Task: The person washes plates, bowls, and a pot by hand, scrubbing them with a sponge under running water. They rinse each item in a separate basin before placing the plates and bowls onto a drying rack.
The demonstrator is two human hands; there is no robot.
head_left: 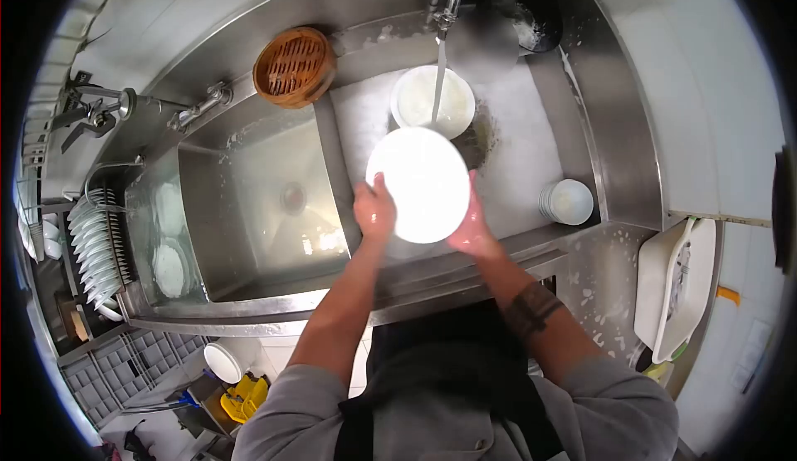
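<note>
A round white plate is between my two hands over the right sink basin. My left hand grips its left rim with the thumb on top. My right hand clasps the right rim from the side, its fingers partly hidden by the plate. Just beyond the plate stands a white bowl, and a stream of water from the tap runs down over it. Soapy foam covers much of the basin.
Stacked white bowls sit at the basin's right. A bamboo steamer rests on the divider's back end. The left basin holds cloudy water. A black pan lies at the back right, a plate rack far left, a white tub right.
</note>
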